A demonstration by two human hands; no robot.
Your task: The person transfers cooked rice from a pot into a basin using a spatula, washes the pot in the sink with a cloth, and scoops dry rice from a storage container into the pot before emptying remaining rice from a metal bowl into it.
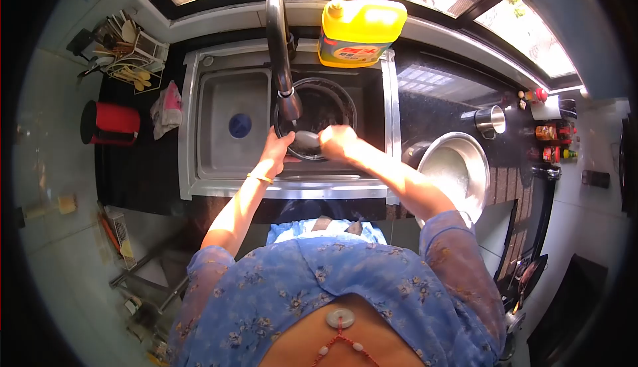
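The round dark pan (pixel 330 107) sits in the right-hand compartment of the sink (pixel 392 101). The left hand (pixel 276 151) is at its 8 o'clock edge, thumb and fingers closed on the rim from 2 sides. The right hand (pixel 337 142) is at 5 o'clock, fingers curled nearly to a fist around the end of a shiny rounded piece (pixel 307 141), whose shape is partly lost in glare. The pan's inside is dark with pale reflections; what it contains cannot be made out. The faucet (pixel 276 48) hangs over its 9 o'clock rim, hiding part of it.

The left compartment (pixel 216 101) has a blue drain piece (pixel 240 125) on its floor. From the pan, the yellow bottle (pixel 362 32) stands at 1 o'clock, contents unclear. On the dark surface (pixel 425 111), a steel cup (pixel 490 121) lies or stands at 3 o'clock, and a wide steel basin (pixel 455 174) sits at 4 o'clock, its near edge partly covered by the right forearm and sleeve. At 10 o'clock, a wire rack (pixel 147 58) holds crowded utensils, hard to separate.
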